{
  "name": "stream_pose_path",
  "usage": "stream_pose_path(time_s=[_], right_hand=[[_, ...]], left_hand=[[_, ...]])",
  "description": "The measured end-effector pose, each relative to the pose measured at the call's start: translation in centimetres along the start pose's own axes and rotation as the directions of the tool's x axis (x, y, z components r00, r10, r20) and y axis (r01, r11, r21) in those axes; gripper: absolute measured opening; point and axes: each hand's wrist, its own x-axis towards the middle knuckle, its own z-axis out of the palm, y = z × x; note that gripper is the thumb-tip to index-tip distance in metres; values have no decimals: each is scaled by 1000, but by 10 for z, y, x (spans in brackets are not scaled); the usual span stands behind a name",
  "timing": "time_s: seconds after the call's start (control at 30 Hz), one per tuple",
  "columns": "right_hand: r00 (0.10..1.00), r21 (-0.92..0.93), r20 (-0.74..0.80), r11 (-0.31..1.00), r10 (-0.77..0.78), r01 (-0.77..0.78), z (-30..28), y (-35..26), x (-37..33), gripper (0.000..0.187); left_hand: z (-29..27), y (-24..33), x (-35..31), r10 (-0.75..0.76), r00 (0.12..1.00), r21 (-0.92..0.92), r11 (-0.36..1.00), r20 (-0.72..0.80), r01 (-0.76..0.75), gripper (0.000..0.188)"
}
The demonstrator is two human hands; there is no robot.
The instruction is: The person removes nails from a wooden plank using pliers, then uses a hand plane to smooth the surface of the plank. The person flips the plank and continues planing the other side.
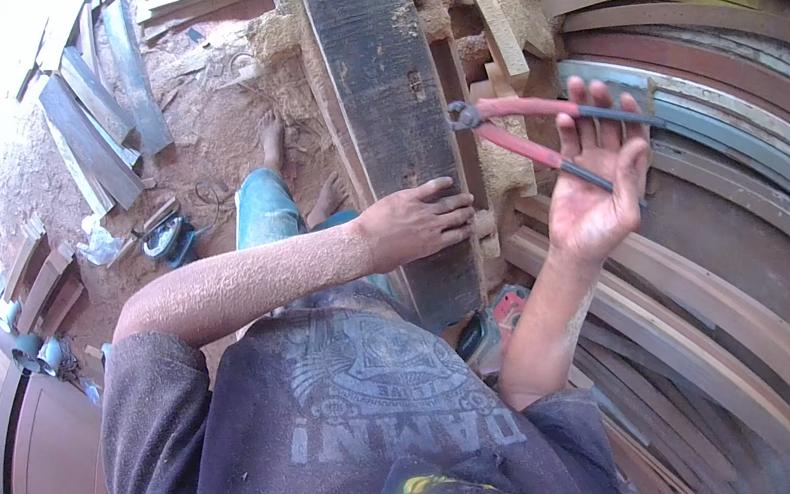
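A long, dark, weathered plank (376, 78) runs away from me, raised over the dusty ground. My left hand (419, 218) lies flat across its near part, palm down, with nothing in it. To the right of the plank, my right hand (598, 183) is raised palm up and holds a pair of pincers (522, 106) with red and black handles. The handles are spread apart; one passes behind the fingers, the other runs by the thumb. The grey jaws of the pincers are at the plank's right edge; whether they touch it I cannot tell.
Stacked boards (700, 335) fill the right side. Loose planks (92, 138) lie on the sandy ground at the far left, near a blue-green power tool (169, 240). A red and dark tool (509, 307) sits by the plank's near end. Sawdust-covered wood offcuts (497, 25) stand beyond the pincers.
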Motion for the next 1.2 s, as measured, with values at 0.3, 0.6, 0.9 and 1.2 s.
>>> stream_pose_path(time_s=[0.3, 0.6, 0.9, 1.2], right_hand=[[984, 40, 180, 999, 15, -23, 27, 31, 34, 54], [975, -211, 214, 977, 64, -18, 27, 31, 52, 56], [994, -34, 5, 994, 108, -108, 80, 48, 106, 44], [982, -22, -63, 983, 179, -181, 108, 64, 157, 33]], left_hand=[[-34, 33, -7, -226, 972, -449, 876, -66, 173, 71], [-61, 9, 29, -741, 394, -578, 671, -544, 465, 86], [-67, -112, 107, -729, 115, -618, 644, -675, 451, 39], [-60, -134, 120, -837, 105, -738, 526, -537, 422, 67]])
